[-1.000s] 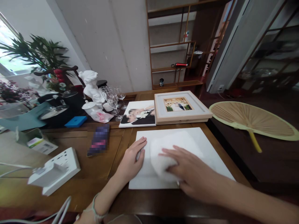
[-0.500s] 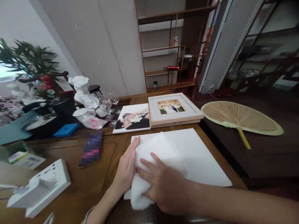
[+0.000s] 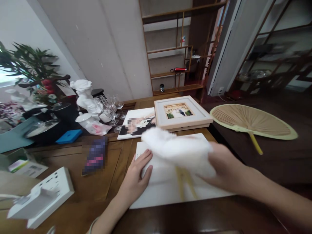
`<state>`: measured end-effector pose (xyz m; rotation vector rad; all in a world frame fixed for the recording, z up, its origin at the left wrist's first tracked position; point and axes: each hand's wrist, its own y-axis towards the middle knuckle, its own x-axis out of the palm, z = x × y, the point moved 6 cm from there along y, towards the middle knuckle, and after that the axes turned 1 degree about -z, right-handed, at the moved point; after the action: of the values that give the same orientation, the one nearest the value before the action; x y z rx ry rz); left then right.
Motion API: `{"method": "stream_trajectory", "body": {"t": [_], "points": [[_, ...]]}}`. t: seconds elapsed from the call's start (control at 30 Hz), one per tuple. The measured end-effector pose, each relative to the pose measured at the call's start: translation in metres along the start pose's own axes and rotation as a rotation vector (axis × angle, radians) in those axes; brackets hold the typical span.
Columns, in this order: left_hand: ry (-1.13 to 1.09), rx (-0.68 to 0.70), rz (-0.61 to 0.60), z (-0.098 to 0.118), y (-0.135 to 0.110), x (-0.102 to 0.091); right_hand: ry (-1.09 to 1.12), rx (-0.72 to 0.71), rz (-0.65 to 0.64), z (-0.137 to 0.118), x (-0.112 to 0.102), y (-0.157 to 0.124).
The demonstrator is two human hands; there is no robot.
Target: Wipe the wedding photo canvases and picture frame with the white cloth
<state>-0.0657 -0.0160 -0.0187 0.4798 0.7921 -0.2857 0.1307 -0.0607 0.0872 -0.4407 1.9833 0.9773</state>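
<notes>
White cloth (image 3: 180, 151) bunched in the right hand's (image 3: 225, 170) closed grip above a white board (image 3: 161, 191); left hand (image 3: 136, 177) lies open, flat on it.

Framed picture (image 3: 179, 112) behind white board (image 3: 168, 188); unframed photo (image 3: 137, 123) left of it; fan (image 3: 252, 122) right; power strip (image 3: 46, 191) far left.

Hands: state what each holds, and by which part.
Right hand grips the fluffy white cloth at its right end; left hand presses flat on the white board, holding nothing.
</notes>
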Motion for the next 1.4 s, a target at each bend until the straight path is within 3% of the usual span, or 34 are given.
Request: {"method": "stream_trajectory", "body": {"t": [0.07,0.1,0.27,0.37,0.43,0.53,0.7,0.83,1.07,1.23,1.4], "points": [[0.062,-0.021,-0.04,0.001,0.0,0.002,-0.101,-0.075,0.103,0.005,-0.005,0.018],[0.091,-0.026,-0.067,0.001,0.001,0.004,-0.152,-0.112,0.095,0.006,0.0,0.029],[0.111,-0.003,-0.054,0.006,0.003,0.001,-0.284,-0.264,-0.137,-0.001,0.064,0.086],[0.097,-0.027,-0.073,0.008,0.004,0.0,-0.273,-0.228,-0.267,0.002,0.098,0.102],[0.092,-0.03,-0.091,0.01,0.004,-0.001,-0.247,-0.167,-0.335,0.006,0.107,0.105],[0.097,-0.033,-0.11,0.01,0.004,0.0,-0.259,-0.064,-0.391,0.015,0.1,0.101],[0.12,-0.062,-0.108,0.001,0.003,0.005,-0.341,0.081,-0.495,0.043,0.07,0.077],[0.114,-0.062,-0.097,-0.001,0.001,0.006,-0.408,0.199,-0.538,0.073,0.045,0.043],[0.11,-0.055,-0.083,-0.001,0.0,0.004,-0.496,0.406,-0.485,0.112,0.005,-0.026],[0.105,-0.09,-0.105,-0.001,0.002,0.005,-0.58,0.286,-0.357,0.107,-0.004,-0.039],[0.128,-0.092,-0.117,-0.002,0.0,0.006,-0.398,-0.006,-0.324,0.091,0.028,-0.037]]}}
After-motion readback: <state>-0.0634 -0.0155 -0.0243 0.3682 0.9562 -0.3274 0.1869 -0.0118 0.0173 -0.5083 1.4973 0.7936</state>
